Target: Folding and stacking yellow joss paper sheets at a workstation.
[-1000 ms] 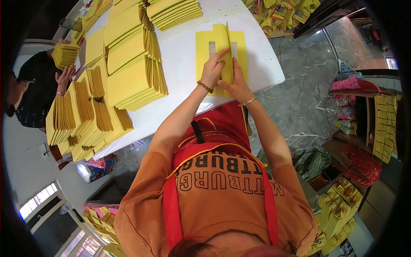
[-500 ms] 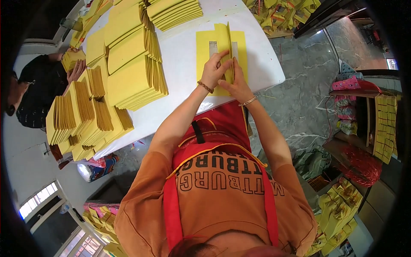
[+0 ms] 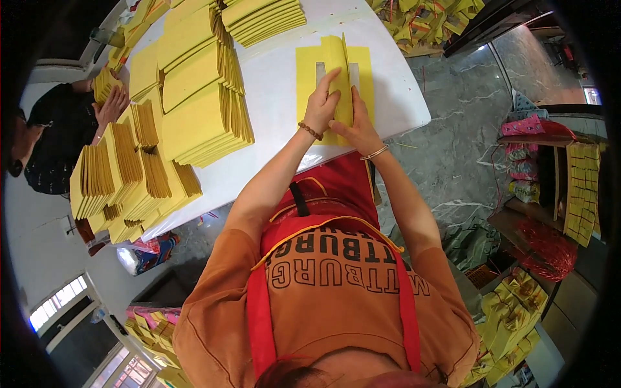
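Note:
A yellow paper sheet (image 3: 333,48) is partly folded, its middle panels curving up into a ridge. It rests over a flat yellow sheet (image 3: 304,107) with two grey strips, on the white table near its front right corner. My left hand (image 3: 319,107), with a beaded bracelet on the wrist, lies against the left side of the ridge. Its index finger is stretched out on the paper and its thumb is apart. My right hand (image 3: 361,129), with a bangle, holds the lower right of the ridge between thumb and fingers. The paper under my fingers is partly hidden.
Several stacks of folded yellow paper (image 3: 200,123) stand on the white table (image 3: 272,84) to my left. Across them a person in black (image 3: 65,136) handles a yellow bundle. Yellow paper heaps (image 3: 427,26) lie beyond the right edge. A shelf (image 3: 543,139) stands on the right.
My left index finger has slid slightly away from me and left along the paper. The raised panel now leans and curves more to the left. The other person's hands have shifted a little.

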Demonstrator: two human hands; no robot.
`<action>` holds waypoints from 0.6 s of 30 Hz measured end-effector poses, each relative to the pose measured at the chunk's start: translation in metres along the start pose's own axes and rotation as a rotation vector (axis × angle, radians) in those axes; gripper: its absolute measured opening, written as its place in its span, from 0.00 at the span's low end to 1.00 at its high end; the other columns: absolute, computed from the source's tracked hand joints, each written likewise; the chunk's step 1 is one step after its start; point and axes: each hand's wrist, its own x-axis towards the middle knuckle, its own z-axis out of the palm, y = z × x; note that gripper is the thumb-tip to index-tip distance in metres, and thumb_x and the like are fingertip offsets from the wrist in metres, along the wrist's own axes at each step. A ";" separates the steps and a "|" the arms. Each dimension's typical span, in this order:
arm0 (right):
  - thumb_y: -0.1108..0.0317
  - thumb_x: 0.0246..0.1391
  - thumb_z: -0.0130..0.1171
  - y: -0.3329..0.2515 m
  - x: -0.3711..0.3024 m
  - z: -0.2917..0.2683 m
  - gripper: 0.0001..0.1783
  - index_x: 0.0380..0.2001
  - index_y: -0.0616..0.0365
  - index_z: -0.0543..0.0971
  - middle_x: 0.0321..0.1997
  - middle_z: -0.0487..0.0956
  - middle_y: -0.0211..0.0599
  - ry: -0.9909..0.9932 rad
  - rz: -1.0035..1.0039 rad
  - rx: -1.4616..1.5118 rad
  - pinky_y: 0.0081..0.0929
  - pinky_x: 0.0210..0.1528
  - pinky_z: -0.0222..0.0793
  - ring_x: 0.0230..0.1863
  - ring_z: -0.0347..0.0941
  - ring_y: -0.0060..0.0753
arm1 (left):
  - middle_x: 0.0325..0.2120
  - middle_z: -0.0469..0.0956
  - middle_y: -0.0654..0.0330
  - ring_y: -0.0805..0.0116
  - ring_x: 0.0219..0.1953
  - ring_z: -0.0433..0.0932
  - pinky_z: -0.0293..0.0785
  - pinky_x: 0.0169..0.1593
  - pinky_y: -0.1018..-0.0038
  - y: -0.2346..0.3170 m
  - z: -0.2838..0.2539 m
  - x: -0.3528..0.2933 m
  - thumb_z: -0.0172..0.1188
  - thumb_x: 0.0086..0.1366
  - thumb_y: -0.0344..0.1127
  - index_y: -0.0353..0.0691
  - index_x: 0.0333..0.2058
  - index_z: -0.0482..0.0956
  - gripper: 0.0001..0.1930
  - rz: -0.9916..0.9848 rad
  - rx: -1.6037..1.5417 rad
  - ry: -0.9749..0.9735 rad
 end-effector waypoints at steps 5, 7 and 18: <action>0.40 0.36 0.62 -0.004 0.000 -0.001 0.63 0.59 0.77 0.41 0.60 0.50 0.65 -0.011 0.013 0.005 0.40 0.64 0.42 0.63 0.45 0.56 | 0.34 0.72 0.58 0.72 0.32 0.71 0.68 0.35 0.78 0.005 -0.011 0.001 0.48 0.60 0.33 0.38 0.49 0.71 0.18 -0.203 0.072 -0.254; 0.39 0.36 0.62 -0.003 0.000 -0.001 0.64 0.59 0.77 0.41 0.60 0.50 0.65 -0.009 0.014 -0.003 0.40 0.64 0.41 0.63 0.45 0.56 | 0.31 0.71 0.59 0.73 0.29 0.69 0.67 0.32 0.79 0.007 -0.010 0.001 0.50 0.59 0.35 0.38 0.49 0.71 0.18 -0.212 0.072 -0.254; 0.40 0.36 0.62 -0.001 -0.001 0.000 0.63 0.59 0.75 0.41 0.61 0.50 0.64 0.002 0.012 -0.016 0.40 0.64 0.42 0.63 0.45 0.56 | 0.26 0.67 0.62 0.76 0.21 0.63 0.62 0.26 0.80 0.006 -0.010 0.001 0.59 0.56 0.41 0.37 0.49 0.71 0.23 -0.177 0.134 -0.260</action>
